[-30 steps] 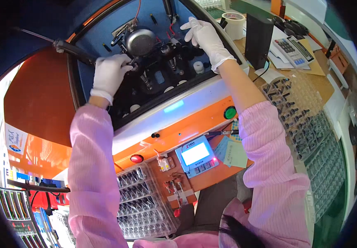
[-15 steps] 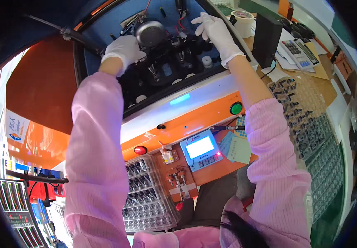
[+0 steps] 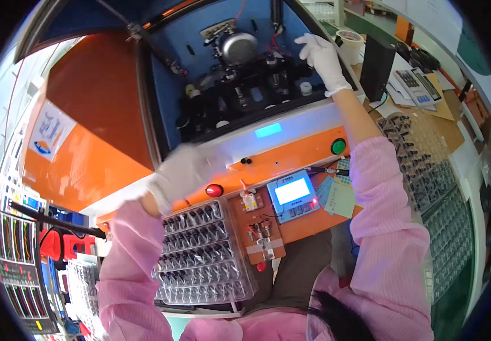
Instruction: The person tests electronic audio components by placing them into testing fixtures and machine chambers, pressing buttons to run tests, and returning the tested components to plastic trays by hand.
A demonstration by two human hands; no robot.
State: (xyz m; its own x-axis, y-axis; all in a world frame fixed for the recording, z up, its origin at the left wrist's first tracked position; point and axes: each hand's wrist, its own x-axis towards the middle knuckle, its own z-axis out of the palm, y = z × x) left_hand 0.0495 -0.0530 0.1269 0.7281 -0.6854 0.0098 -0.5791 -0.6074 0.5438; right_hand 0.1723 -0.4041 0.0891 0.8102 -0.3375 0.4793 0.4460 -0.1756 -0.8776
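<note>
Nearest there is one clear tray (image 3: 237, 250) with five rows of small dark parts (image 3: 200, 250), then one blue device (image 3: 299, 208). Two gloved hands are at one open box (image 3: 308, 145), orange outside, blue inside. The left hand (image 3: 185, 170) is before its front, too blurred to tell the fingers; the right hand (image 3: 324, 61), fingers loosely spread, is above its right side. Farther, one round silver part (image 3: 239, 48) lies left of these fingers, apart.

From my feed, this looks like a factory workshop: orange machine (image 3: 308, 149), tray (image 3: 238, 250) of small parts (image 3: 199, 235), lit-screened device (image 3: 292, 192).
</note>
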